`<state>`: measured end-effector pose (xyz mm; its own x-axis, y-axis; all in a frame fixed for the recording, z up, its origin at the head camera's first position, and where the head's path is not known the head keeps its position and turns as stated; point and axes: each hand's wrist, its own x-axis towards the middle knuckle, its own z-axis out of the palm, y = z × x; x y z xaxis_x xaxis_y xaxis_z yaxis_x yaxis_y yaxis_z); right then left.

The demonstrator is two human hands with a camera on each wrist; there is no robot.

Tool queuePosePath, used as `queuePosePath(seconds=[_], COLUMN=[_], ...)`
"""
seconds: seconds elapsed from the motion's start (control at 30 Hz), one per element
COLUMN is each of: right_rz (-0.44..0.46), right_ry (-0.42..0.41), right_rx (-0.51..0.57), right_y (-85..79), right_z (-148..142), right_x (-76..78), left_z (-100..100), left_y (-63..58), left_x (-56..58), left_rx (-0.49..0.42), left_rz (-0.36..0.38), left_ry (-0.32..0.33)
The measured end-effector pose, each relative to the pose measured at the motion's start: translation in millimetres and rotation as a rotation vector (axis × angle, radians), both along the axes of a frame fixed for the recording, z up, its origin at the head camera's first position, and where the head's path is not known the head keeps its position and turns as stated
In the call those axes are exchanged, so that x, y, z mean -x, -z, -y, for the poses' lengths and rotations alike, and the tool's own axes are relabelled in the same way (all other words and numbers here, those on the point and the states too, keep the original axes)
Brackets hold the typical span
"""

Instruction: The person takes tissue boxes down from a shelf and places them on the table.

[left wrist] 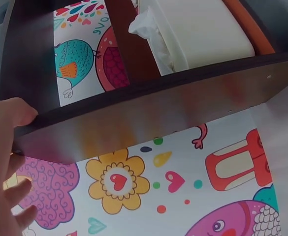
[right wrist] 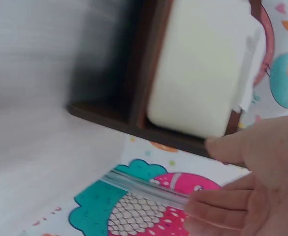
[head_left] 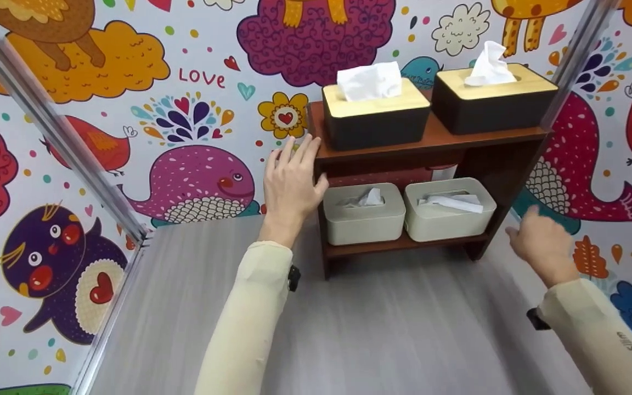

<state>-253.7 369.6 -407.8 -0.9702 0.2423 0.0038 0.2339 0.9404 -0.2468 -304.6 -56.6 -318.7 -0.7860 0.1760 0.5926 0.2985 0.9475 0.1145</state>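
Touching the left side of the shelf (head_left: 489, 170), the left hand (head_left: 293, 186) is straight-fingered, released; the right hand (head_left: 543, 247), relaxed, is just beside the right side, contact unclear. The shelf, carrying four tissue boxes (head_left: 365, 227), stands near the bench's (head_left: 393, 334) back edge.

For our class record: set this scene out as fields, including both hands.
Furniture: brown shelf
Top: two dark tissue boxes, wood-look lids
Lower level: two cream tissue boxes
Contents: white tissues poking from all four
Left hand: touching the shelf's upper left
Right hand: beside the shelf's right side; contact unclear
Backdrop: cartoon-printed wall
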Motion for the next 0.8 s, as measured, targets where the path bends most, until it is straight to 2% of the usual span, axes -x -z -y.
queuePosePath(seconds=[0.2,0.37,0.47,0.6,0.7,0.8], right_rz=[-0.246,-0.397,-0.51,-0.666,-0.728,-0.757], right_ry=[0.089,0.065,0.007,-0.102,-0.161,-0.183], right_rx=[0.054,0.104,0.074,-0.03,-0.096,-0.115], right_y=[-36.4,-61.0,-65.3,-65.6,-65.1,-63.9], right_z=[2,14,22,29,33,38], right_x=[12.7,21.2,23.7,23.4,23.8,25.6], left_z=[13,26,33,44,51,57], left_y=[1.2,1.7,2.3,2.9,3.5,4.0], left_x=[-1.6,-3.3,-4.3,-6.6,-7.8,-8.9], left_rx=[-0.016,-0.026,-0.029,-0.032,-0.036,-0.044], left_rz=[-0.014,-0.011,-0.006,-0.001,-0.005,-0.01], left_ry=[0.012,0.012,0.013,0.016,0.019,0.026])
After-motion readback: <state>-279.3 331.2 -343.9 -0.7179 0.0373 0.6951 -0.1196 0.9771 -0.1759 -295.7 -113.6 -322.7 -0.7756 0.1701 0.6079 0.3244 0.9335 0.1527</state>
